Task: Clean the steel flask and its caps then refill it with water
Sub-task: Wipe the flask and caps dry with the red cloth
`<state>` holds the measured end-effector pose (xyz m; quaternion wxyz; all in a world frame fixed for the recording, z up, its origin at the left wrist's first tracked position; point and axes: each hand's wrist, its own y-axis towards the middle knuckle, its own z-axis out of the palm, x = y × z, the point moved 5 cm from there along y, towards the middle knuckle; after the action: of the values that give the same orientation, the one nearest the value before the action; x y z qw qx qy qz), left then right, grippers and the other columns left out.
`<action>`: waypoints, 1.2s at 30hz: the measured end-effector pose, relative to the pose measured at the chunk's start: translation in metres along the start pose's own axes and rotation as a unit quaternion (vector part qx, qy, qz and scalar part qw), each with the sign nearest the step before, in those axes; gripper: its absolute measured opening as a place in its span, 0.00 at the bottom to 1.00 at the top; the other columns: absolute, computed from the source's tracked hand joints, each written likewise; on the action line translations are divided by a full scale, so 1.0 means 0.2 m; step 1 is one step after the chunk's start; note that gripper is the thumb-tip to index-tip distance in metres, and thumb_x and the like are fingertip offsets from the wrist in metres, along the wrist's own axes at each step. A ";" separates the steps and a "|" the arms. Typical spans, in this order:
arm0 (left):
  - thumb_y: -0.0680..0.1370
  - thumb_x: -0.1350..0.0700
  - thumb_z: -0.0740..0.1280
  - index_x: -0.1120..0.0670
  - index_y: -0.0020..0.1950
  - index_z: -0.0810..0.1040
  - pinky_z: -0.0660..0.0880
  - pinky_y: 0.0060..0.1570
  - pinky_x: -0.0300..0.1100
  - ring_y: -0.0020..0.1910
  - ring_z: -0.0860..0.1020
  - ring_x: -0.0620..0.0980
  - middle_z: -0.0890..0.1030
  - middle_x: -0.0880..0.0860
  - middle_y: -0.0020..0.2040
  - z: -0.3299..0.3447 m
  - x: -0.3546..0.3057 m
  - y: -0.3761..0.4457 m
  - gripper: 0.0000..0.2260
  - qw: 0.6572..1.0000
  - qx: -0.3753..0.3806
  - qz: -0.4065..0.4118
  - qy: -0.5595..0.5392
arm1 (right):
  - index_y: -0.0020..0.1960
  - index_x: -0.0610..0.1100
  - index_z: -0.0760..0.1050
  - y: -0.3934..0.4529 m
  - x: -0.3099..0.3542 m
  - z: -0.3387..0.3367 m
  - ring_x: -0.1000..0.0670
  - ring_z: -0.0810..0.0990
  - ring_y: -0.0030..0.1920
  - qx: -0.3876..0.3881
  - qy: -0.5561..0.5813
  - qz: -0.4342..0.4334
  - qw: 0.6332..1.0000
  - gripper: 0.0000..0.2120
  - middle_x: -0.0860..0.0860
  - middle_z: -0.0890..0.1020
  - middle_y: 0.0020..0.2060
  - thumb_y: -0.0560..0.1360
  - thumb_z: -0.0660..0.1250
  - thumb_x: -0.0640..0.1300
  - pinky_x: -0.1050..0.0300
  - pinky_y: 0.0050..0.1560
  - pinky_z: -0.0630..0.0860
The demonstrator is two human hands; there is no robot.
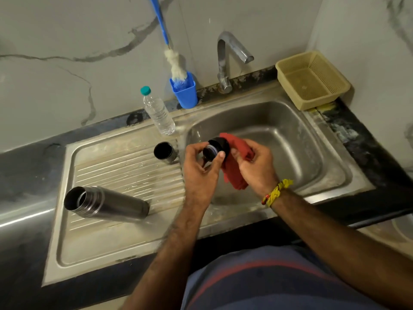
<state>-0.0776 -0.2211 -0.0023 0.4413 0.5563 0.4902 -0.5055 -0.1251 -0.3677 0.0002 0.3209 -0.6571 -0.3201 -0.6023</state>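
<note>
In the head view, the left hand is gripping a black inner cap over the sink basin, thumb and fingers curled round its rim. The right hand is clutching a red cloth and pressing it against the cap. The steel flask is lying on its side, uncapped, on the ribbed drainboard, mouth facing left. A steel cup cap is standing near the basin's edge. A plastic water bottle is standing behind it, beside a blue holder with a bottle brush. A tap and a beige basket are sitting on the tabletop at the back.
</note>
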 end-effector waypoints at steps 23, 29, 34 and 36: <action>0.67 0.54 0.78 0.52 0.52 0.85 0.69 0.42 0.37 0.40 0.76 0.47 0.83 0.50 0.44 -0.22 0.02 -0.04 0.14 0.927 -0.010 -0.003 0.374 | 0.63 0.40 0.80 -0.18 -0.06 0.19 0.41 0.73 0.70 0.216 -0.307 -0.420 0.826 0.18 0.42 0.77 0.68 0.74 0.68 0.38 0.48 0.69 0.70; 0.64 0.52 0.82 0.50 0.51 0.86 0.79 0.47 0.43 0.41 0.82 0.46 0.85 0.46 0.43 -0.34 0.02 0.02 0.16 0.941 -0.069 0.005 0.331 | 0.64 0.41 0.80 -0.15 -0.03 0.23 0.44 0.75 0.69 0.244 -0.242 -0.394 0.853 0.20 0.45 0.77 0.68 0.72 0.72 0.34 0.49 0.68 0.72; 0.64 0.49 0.83 0.48 0.49 0.86 0.73 0.41 0.24 0.39 0.81 0.37 0.84 0.40 0.41 -0.28 0.09 -0.01 0.16 0.952 -0.048 -0.025 0.303 | 0.63 0.41 0.81 -0.05 -0.02 0.29 0.49 0.81 0.62 0.222 -0.179 -0.252 0.925 0.23 0.45 0.82 0.62 0.68 0.72 0.31 0.51 0.65 0.77; 0.64 0.49 0.83 0.48 0.49 0.85 0.76 0.42 0.30 0.40 0.82 0.40 0.85 0.42 0.42 -0.36 0.13 -0.01 0.16 0.955 -0.071 -0.060 0.283 | 0.60 0.43 0.83 -0.02 -0.06 0.28 0.54 0.83 0.57 0.235 -0.177 -0.225 0.929 0.21 0.48 0.85 0.57 0.68 0.74 0.33 0.54 0.60 0.80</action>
<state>-0.0693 -0.1483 -0.0215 0.2920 0.6131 0.6621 -0.3170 -0.0967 -0.3198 -0.0152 0.2600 -0.5696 -0.6435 -0.4403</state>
